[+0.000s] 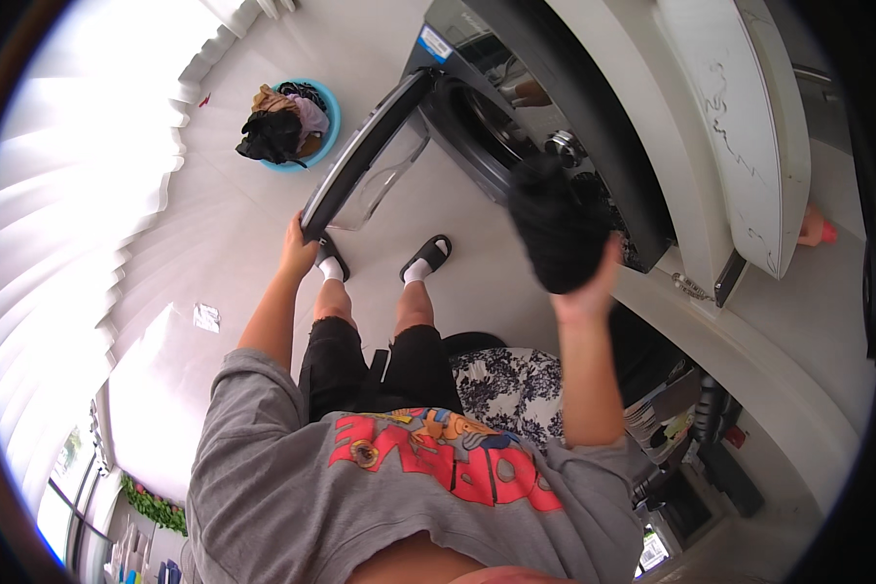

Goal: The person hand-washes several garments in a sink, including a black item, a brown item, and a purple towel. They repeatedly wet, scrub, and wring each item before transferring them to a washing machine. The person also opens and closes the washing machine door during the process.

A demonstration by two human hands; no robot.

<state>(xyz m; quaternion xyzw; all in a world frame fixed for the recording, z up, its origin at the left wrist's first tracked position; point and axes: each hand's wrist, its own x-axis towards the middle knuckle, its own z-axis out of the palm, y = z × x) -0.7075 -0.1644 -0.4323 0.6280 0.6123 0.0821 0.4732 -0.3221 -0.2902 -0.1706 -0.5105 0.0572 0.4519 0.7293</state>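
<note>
My left hand point(301, 244) grips the outer edge of the washing machine's round door point(369, 146), which is swung wide open. Beyond it the drum opening point(489, 124) of the front-loading washing machine point(474, 44) shows dark. My right hand point(591, 288) is raised in front of the machine, blurred, and holds a bunched black cloth item point(555, 226); what kind it is I cannot tell. On the floor past the door stands a light blue basin point(330, 139) with black, tan and pale lilac clothes point(281, 124) heaped in it.
White curtains point(80, 182) hang along the left. A counter edge point(701, 146) runs above the machine on the right. Close to my legs, at their right, is a seat with a black-and-white floral cover point(511, 379). A small silvery packet point(206, 317) lies on the floor at the left.
</note>
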